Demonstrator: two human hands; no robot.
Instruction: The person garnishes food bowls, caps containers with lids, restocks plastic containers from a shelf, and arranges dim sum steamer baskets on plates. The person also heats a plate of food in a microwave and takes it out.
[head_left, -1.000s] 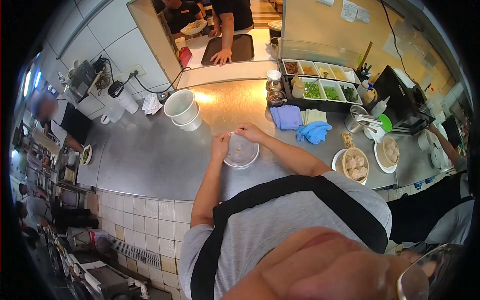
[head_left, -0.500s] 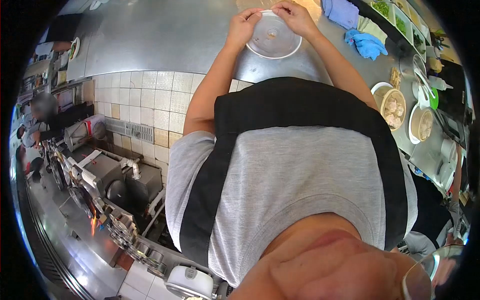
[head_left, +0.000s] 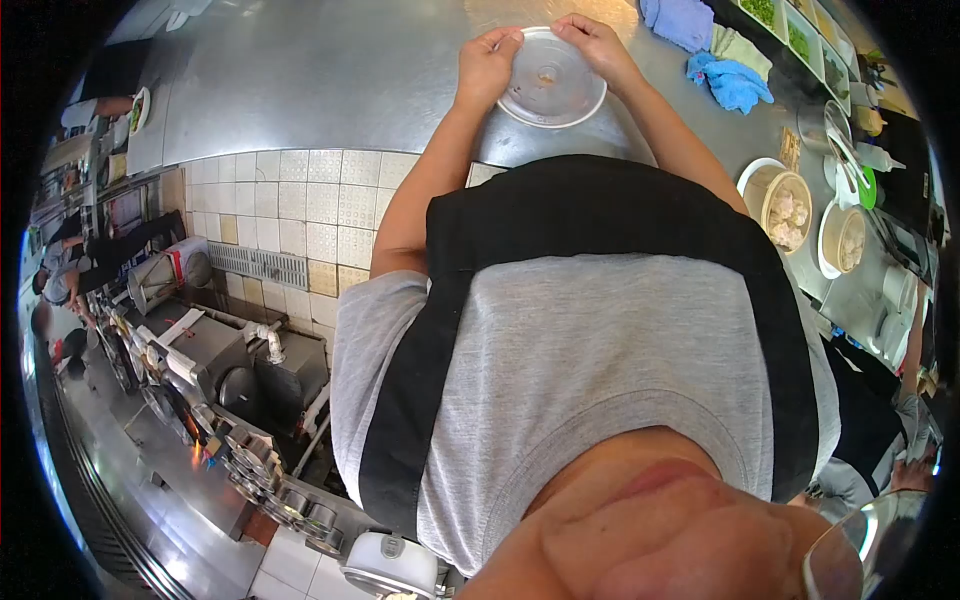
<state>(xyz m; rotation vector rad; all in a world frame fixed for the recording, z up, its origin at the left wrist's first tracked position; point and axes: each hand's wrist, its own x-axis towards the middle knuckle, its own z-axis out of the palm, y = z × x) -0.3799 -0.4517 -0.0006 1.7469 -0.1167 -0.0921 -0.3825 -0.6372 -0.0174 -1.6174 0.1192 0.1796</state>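
Observation:
A round container with a clear lid [head_left: 552,82] stands on the steel counter [head_left: 330,90], near its front edge. My left hand [head_left: 489,64] is at the lid's upper left rim, thumb and fingers closed on it. At the upper right of the same rim, my right hand [head_left: 592,44] grips with bent fingers and thumb. Through the lid the contents are hard to make out. Both forearms reach up from the apron over the counter edge.
Purple [head_left: 679,22] and blue cloths [head_left: 733,82] lie right of my right hand. Steamer baskets with dumplings [head_left: 787,212] stand further right, beside trays of chopped greens [head_left: 798,40]. Other people are at both sides. A rice cooker [head_left: 392,562] is at the bottom.
The view has tilted down since a second ago, so the white tubs and the serving window have left it. Both hands stay at the lid, with only slight shifts of the fingers.

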